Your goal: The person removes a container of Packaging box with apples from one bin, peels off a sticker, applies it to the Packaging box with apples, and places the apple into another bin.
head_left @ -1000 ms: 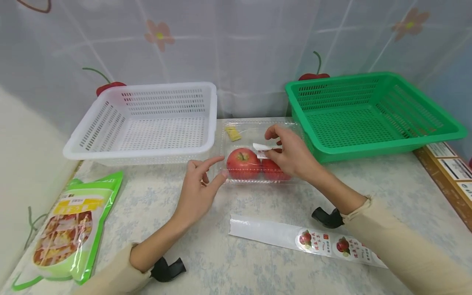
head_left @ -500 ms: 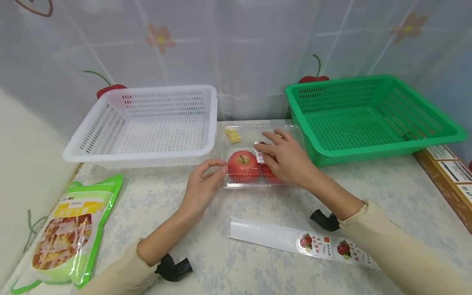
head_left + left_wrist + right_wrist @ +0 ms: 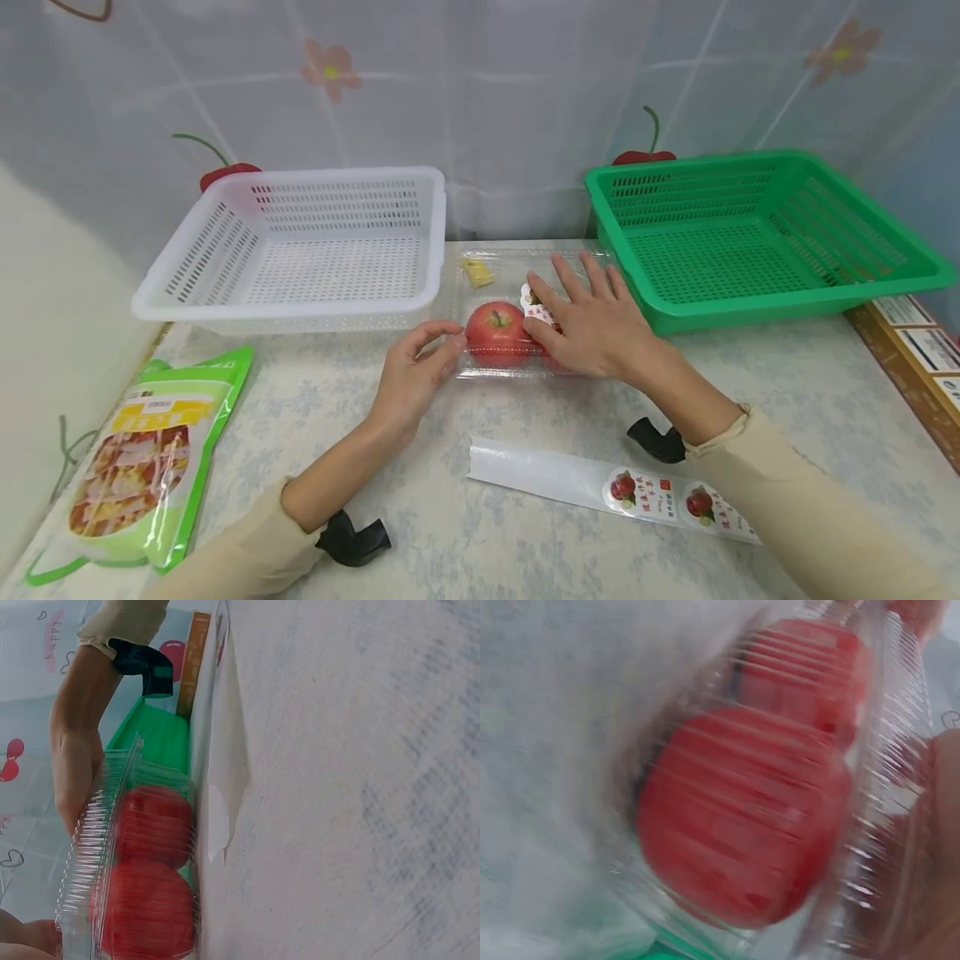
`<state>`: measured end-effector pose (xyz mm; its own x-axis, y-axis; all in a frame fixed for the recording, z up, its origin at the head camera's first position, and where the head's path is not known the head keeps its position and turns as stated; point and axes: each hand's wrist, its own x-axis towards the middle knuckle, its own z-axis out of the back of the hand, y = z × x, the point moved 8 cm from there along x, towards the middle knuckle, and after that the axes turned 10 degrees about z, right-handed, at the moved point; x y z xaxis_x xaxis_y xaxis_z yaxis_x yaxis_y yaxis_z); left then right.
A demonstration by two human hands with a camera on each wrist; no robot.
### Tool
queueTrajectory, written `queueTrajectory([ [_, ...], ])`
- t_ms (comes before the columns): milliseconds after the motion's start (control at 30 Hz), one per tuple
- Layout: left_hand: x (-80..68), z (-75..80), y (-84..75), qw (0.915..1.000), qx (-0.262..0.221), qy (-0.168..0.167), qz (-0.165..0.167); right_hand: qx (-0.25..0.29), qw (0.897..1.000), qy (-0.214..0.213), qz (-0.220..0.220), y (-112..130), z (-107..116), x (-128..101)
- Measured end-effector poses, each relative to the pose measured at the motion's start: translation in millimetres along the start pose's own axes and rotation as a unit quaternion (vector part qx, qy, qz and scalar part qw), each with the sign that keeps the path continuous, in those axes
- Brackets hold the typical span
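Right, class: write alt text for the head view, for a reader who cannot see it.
Two hands work at a clear clamshell box of red apples: the right hand lies flat on its lid over a sticker, and the left hand pinches its left edge. A white basket and a green basket flank it.

Red apples (image 3: 497,332) in a clear box (image 3: 480,373), one white basket (image 3: 300,250), one green basket (image 3: 750,242), a pale blue-mottled desk (image 3: 525,533), a cherry-and-flower curtain (image 3: 450,100).
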<state>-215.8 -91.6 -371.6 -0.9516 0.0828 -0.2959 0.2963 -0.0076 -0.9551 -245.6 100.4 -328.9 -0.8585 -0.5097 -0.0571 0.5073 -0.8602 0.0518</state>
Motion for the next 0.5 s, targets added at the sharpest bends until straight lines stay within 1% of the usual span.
queueTrajectory([
  [167,0.3,0.2,0.8,0.9999,-0.008,0.008,0.009,0.008,0.998,-0.059,0.003,0,4,-2],
  [233,-0.3,-0.1,0.8,0.9999,-0.008,0.010,0.011,0.028,0.995,-0.090,0.011,-1,6,-3],
  [333,-1.1,-0.1,1.4,0.9998,-0.009,0.012,0.013,0.071,0.987,-0.140,0.038,-5,10,-5],
  [433,-1.5,-0.3,2.1,0.9997,-0.012,0.016,0.014,0.088,0.980,-0.164,0.068,-8,11,-6],
  [500,-1.6,-0.6,2.4,0.9996,-0.015,0.019,0.015,0.078,0.980,-0.166,0.076,-8,11,-7],
])
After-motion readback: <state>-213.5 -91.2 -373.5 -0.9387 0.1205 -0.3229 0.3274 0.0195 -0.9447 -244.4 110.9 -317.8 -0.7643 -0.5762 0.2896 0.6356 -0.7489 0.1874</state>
